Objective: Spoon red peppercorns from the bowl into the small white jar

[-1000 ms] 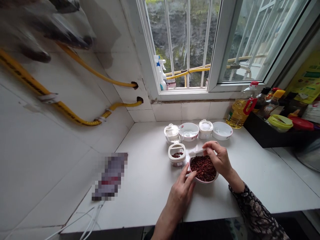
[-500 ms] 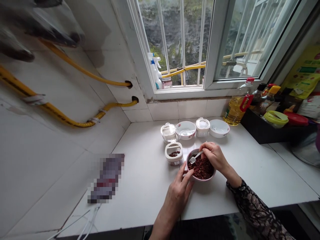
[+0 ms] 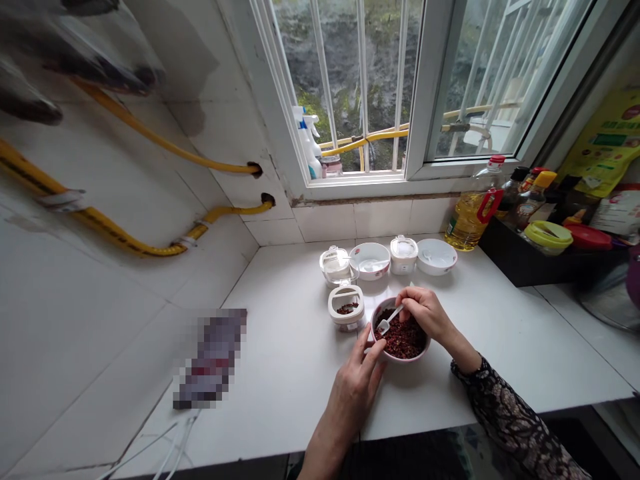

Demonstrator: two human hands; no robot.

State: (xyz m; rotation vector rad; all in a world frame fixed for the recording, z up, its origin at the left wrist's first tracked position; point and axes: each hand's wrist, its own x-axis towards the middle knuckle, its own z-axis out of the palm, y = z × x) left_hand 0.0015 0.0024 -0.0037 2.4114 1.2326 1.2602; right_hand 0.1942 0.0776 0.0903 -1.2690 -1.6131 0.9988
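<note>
The right hand (image 3: 424,313) pinched a small white spoon (image 3: 390,319) narrowly between thumb and fingers, its scoop resting on a heap of dark red spice (image 3: 404,340) in a pink-rimmed bowl (image 3: 399,357). Compared with the earlier frames, the scoop had dipped lower into the heap and the handle sloped more steeply. The left hand (image 3: 353,400) had stayed at the bowl's near side, its fingers (image 3: 369,353) spread around the rim and touching it. The whole view had also drifted slightly.

Just beside the bowl stood an open-lidded jar (image 3: 346,308) with a little of the same spice inside. Behind it, a row along the wall ran jar (image 3: 336,265), white bowl (image 3: 370,260), jar (image 3: 403,255), white bowl (image 3: 437,257). An oil bottle (image 3: 467,223) stood to the right, beside a black tray (image 3: 525,263) crowded with bottles and containers. A pixelated object (image 3: 213,360) lay well to the left on the white counter (image 3: 295,400), near white cables (image 3: 175,443). Yellow hoses (image 3: 150,140) ran along the tiled wall below a barred window (image 3: 360,87).
</note>
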